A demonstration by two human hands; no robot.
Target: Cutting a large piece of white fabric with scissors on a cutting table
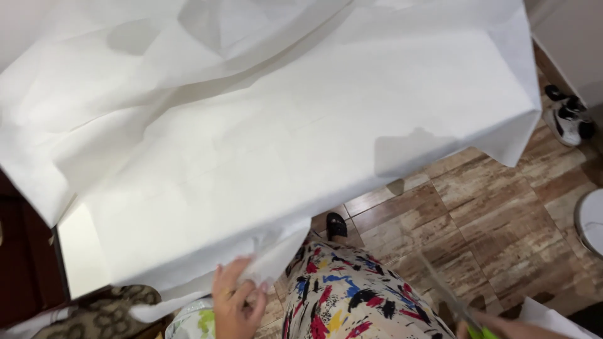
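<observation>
A big sheet of white fabric covers a table and hangs over its near edge. My left hand pinches the hanging lower edge of this fabric near the bottom middle. My right hand shows only partly at the bottom right corner; it grips scissors with green handles, the blurred blades pointing up and left toward the fabric. My patterned, colourful garment lies between the two hands.
Brown tiled floor lies to the right. A black sandal peeks out under the fabric. Black-and-white shoes sit at the far right, a round white object beside them. A patterned cushion is at bottom left.
</observation>
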